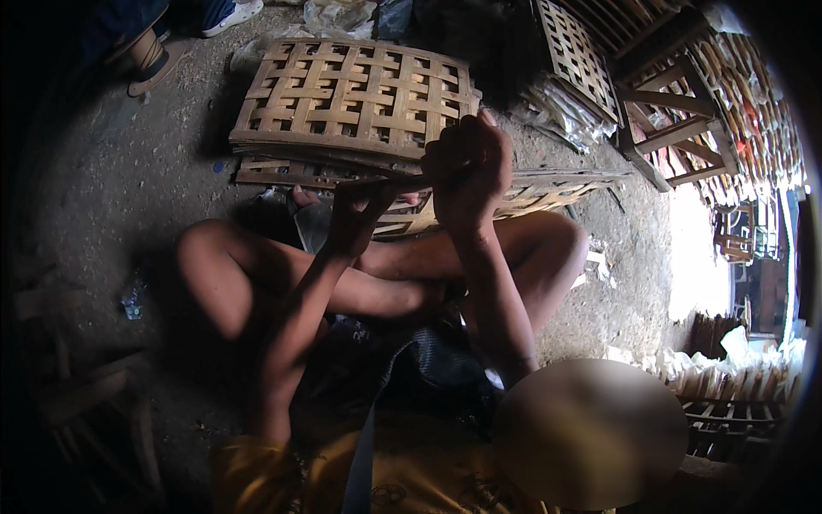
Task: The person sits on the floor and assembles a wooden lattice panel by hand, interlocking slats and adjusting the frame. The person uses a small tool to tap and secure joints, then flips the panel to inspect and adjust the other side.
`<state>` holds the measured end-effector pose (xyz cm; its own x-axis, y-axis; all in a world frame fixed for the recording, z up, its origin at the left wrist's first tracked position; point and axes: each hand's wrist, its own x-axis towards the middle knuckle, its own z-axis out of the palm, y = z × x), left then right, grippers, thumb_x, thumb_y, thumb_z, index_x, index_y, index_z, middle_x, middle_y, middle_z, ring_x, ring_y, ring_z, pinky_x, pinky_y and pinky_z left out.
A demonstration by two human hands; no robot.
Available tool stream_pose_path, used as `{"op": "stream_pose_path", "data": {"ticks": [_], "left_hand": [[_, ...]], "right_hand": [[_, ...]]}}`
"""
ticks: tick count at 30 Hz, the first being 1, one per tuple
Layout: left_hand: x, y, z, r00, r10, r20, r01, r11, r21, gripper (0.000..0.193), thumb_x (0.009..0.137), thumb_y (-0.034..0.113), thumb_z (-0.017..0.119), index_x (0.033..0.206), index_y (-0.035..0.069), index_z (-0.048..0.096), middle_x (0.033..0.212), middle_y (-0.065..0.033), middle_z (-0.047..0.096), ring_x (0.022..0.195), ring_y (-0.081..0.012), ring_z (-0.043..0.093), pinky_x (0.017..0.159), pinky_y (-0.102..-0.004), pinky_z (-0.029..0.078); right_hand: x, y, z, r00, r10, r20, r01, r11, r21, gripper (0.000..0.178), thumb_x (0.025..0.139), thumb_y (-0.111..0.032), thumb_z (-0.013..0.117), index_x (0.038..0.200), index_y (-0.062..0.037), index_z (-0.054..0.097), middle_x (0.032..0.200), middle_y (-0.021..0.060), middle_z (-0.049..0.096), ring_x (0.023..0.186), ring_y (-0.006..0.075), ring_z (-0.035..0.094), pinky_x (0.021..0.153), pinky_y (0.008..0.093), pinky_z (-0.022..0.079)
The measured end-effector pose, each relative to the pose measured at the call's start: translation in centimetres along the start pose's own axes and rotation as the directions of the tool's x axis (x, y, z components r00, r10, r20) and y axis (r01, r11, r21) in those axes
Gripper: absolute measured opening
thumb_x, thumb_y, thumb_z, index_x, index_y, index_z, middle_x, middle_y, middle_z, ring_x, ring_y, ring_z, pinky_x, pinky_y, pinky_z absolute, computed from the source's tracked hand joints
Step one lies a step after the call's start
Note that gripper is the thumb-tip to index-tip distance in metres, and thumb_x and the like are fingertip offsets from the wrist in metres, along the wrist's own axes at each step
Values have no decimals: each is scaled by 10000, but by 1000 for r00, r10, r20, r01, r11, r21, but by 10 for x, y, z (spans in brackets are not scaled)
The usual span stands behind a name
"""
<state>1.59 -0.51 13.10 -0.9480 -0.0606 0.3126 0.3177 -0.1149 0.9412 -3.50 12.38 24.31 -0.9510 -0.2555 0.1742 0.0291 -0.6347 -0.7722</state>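
My right hand is raised and closed in a fist around one end of a slender dark strip; its exact kind is too dim to tell. Lower and to the left, my left hand closes on the strip's other end, its fingertips partly hidden. Beneath both hands a woven bamboo panel leans tilted over my crossed legs, mostly covered by my arms. Just beyond lies a stack of woven bamboo panels with open square gaps.
At the back right, another woven panel rests on plastic sheets. A wooden frame stands beside racks of layered material. Far left is a wooden spool-like object near a shoe. A crumpled plastic piece lies on the floor.
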Motion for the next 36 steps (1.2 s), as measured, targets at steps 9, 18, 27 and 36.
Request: {"op": "stream_pose_path", "data": {"ticks": [9, 18, 27, 36], "left_hand": [[3, 9, 1, 999, 35, 36, -39, 992, 122, 305, 990, 300, 544, 1052, 101, 767, 873, -66, 750, 856, -139, 705, 819, -319, 515], [4, -1, 3, 993, 114, 7, -113, 973, 200, 302, 979, 285, 545, 961, 99, 782, 848, -59, 764, 827, -134, 722, 795, -311, 528], [8, -15, 3, 985, 172, -10, -167, 965, 204, 297, 963, 202, 499, 957, 93, 775, 836, -46, 766, 712, -85, 674, 586, -239, 444], [1, -3, -1, 994, 83, -70, -74, 989, 128, 215, 955, 211, 605, 931, 96, 785, 812, -55, 766, 759, -122, 720, 743, -295, 541]], "right_hand": [[-1, 0, -2, 992, -45, 114, 75, 958, -276, 452, 1045, -306, 490, 642, -142, 368, 571, -71, 307, 480, 54, 263, 443, 262, 216], [7, -14, -7, 991, 57, 118, 13, 850, -527, 525, 1069, -388, 463, 616, -125, 429, 552, -69, 389, 483, 36, 320, 433, 245, 236], [9, -4, -10, 984, -178, -12, 154, 884, -442, 503, 1057, -397, 501, 648, -139, 363, 548, -74, 296, 447, 48, 258, 410, 252, 200], [1, 0, 1, 955, -295, 25, 238, 712, -660, 530, 1073, -399, 452, 644, -88, 451, 525, -65, 376, 495, 34, 327, 446, 258, 245]]}}
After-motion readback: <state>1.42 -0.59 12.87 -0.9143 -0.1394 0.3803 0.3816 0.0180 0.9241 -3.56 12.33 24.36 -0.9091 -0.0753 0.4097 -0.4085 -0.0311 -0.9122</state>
